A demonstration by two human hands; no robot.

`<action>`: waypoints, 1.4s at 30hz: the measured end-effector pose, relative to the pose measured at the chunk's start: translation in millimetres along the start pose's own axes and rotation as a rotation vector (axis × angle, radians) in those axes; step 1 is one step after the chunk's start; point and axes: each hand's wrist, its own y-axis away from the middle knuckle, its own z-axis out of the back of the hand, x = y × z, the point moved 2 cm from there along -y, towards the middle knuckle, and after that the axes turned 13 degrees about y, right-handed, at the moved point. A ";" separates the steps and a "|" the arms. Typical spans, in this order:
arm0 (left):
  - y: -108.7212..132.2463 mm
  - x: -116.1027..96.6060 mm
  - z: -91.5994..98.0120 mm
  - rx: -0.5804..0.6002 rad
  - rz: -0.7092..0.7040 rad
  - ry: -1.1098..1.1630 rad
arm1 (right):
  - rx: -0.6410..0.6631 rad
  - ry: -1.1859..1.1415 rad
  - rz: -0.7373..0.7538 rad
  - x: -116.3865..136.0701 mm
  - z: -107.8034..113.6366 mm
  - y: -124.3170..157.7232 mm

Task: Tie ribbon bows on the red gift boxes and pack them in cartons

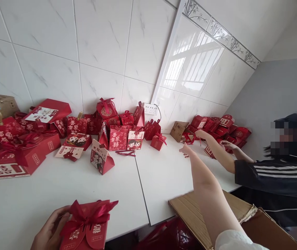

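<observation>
One ribbon-tied red favor box (pixel 87 227) is grasped in the left hand (pixel 50 228) at the near edge of the white table (pixel 67 189), while the right hand (pixel 185 150) extends near a small cardboard carton (pixel 178 131), its grip impossible to tell.

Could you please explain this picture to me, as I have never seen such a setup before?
Of course. There is no machine here: a person works with two bare hands, and a single camera worn on the head looks forward and down at them. The left hand, at the bottom, holds a red gift box tied with a ribbon bow. The right hand is stretched out over the white table; I see nothing held in it. More red gift boxes stand and lie along the tiled wall. An open cardboard carton sits at the table's near edge. The other arms, on the right, belong to a co-worker in a dark striped top.
</observation>
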 end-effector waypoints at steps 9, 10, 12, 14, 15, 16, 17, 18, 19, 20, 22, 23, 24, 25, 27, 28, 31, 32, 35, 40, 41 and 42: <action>8.8 -37.7 -6.7 0.033 0.035 0.317 | 0.265 0.067 0.347 93.4 16.3 55.3; 9.1 -42.2 -8.8 0.018 0.025 0.368 | 0.315 0.083 0.432 110.8 15.8 69.4; 7.6 -50.3 -13.6 -0.007 -0.024 0.421 | 0.404 0.112 0.583 144.0 14.2 102.0; 3.9 -52.8 -18.4 -0.003 -0.011 0.423 | 0.436 0.131 0.704 172.4 14.5 137.4; 2.3 -52.3 -19.7 0.003 0.009 0.408 | 0.418 0.144 0.773 184.0 15.6 155.3; 1.8 -51.3 -19.4 -0.015 0.020 0.387 | 0.364 0.172 0.856 193.4 16.9 173.0; 2.7 -50.4 -17.8 -0.038 0.026 0.363 | 0.305 0.189 0.908 199.7 17.6 189.8; 5.3 -50.2 -14.6 -0.070 0.021 0.338 | 0.240 0.199 0.934 202.8 17.0 205.8; 9.5 -51.1 -10.4 -0.098 0.001 0.309 | 0.177 0.194 0.925 202.7 14.3 220.7; 15.1 -53.1 -5.7 -0.103 -0.028 0.274 | 0.126 0.171 0.886 199.6 9.0 234.4; 28.1 -59.4 2.5 -0.022 -0.080 0.190 | 0.060 0.087 0.781 188.0 -9.7 258.8; 34.4 -63.0 5.3 0.056 -0.093 0.146 | 0.048 0.033 0.742 181.2 -22.4 269.4; 39.9 -66.3 7.0 0.145 -0.092 0.103 | 0.063 -0.021 0.711 174.7 -36.6 278.7; 44.3 -69.1 7.6 0.226 -0.077 0.070 | 0.084 -0.078 0.675 169.0 -50.8 286.3; 48.3 -73.0 6.5 0.328 -0.034 0.046 | 0.116 -0.217 0.618 162.0 -75.2 297.3; 48.2 -74.2 5.0 0.352 -0.020 0.051 | 0.123 -0.290 0.595 160.6 -84.0 301.0; 44.0 -74.9 -0.7 0.387 0.004 0.116 | 0.134 -0.464 0.563 162.3 -98.3 307.4; 42.8 -74.2 -2.3 0.398 0.009 0.139 | 0.143 -0.500 0.561 163.3 -100.5 308.6; 42.3 -70.2 -4.5 0.431 0.017 0.196 | 0.179 -0.608 0.580 164.4 -106.7 310.6; 46.0 -60.2 -4.3 0.430 -0.013 0.262 | 0.255 -0.913 0.621 162.6 -123.9 310.6; 46.2 -58.0 -4.8 0.432 -0.017 0.274 | 0.285 -0.973 0.608 162.5 -127.4 310.2; 46.1 -56.0 -5.6 0.438 -0.021 0.286 | 0.312 -1.029 0.592 162.6 -130.5 309.7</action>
